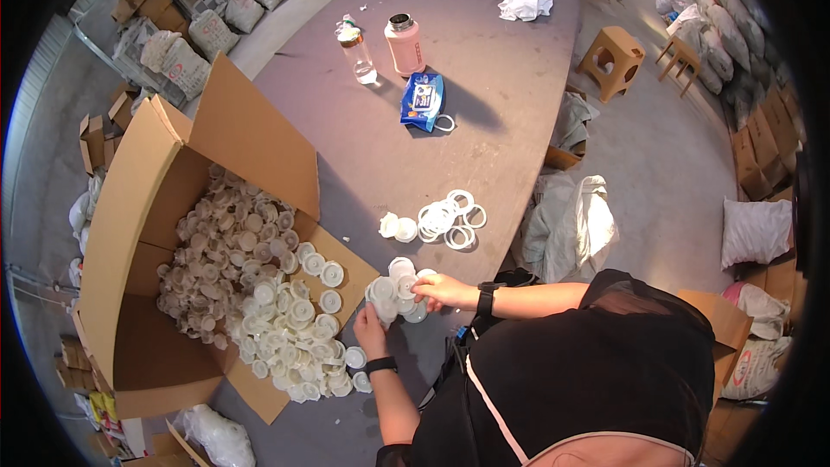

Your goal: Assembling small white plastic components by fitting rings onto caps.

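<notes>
My left hand (371, 334) is closed on translucent white plastic caps (380, 291) at the table's near edge. From the right, my right hand (443, 291) pinches the rim of another round cap (406, 286) in the same small cluster. Fingertips partly hide the caps, and how many each hand holds is unclear. To the left, a big cardboard box (130, 199) lies tipped toward me. A heap of similar caps (285, 329) spills from it over its lower flap. White rings (464, 237) lie loosely together beyond my hands, beside two whitish pieces (398, 227).
Farther along the grey table (346, 164) stand a clear bottle (359, 60) and a pink bottle (405, 47), near a blue wipes packet (423, 104). A crumpled white cloth (526, 3) lies farther back. Sacks (566, 229) and a brown stool (612, 60) stand right of the table.
</notes>
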Demonstrator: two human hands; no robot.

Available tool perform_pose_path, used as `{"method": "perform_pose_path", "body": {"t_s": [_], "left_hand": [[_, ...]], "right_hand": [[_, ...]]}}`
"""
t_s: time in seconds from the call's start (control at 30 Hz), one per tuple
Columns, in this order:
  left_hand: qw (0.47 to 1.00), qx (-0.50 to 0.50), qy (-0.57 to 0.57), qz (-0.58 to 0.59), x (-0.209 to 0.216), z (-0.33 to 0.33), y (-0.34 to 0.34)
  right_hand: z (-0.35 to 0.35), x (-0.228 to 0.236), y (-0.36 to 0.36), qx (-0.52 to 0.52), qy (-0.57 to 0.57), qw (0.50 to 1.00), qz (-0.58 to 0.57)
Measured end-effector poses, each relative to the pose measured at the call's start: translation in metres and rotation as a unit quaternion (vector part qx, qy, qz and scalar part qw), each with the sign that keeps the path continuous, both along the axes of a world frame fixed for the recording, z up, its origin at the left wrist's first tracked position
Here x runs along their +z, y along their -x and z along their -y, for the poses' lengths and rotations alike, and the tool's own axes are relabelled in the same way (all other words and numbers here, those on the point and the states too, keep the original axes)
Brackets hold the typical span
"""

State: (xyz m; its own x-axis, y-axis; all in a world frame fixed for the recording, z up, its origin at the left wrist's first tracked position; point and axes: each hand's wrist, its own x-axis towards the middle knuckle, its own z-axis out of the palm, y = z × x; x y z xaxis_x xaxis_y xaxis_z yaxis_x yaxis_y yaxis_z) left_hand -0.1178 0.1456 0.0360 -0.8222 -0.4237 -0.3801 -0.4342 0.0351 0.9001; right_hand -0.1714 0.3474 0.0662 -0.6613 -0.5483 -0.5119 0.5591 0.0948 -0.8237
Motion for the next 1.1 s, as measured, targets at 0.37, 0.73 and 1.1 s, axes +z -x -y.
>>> {"method": "perform_pose_path", "body": {"t_s": [0.37,0.73,1.1], "left_hand": [[0.799,-0.106,0.573,0.149,-0.027,0.059,0.045],[0.986,0.003,-0.067,-0.152,0.012,-0.060,0.053],[0.854,-0.348,0.330,-0.200,-0.033,-0.162,0.100]], "right_hand": [[-0.027,0.010,0.009,-0.026,0.016,0.997,0.066],[-0.034,-0.011,0.023,-0.169,0.037,0.985,-0.007],[-0.122,-0.034,0.034,-0.411,-0.020,0.905,0.109]]}}
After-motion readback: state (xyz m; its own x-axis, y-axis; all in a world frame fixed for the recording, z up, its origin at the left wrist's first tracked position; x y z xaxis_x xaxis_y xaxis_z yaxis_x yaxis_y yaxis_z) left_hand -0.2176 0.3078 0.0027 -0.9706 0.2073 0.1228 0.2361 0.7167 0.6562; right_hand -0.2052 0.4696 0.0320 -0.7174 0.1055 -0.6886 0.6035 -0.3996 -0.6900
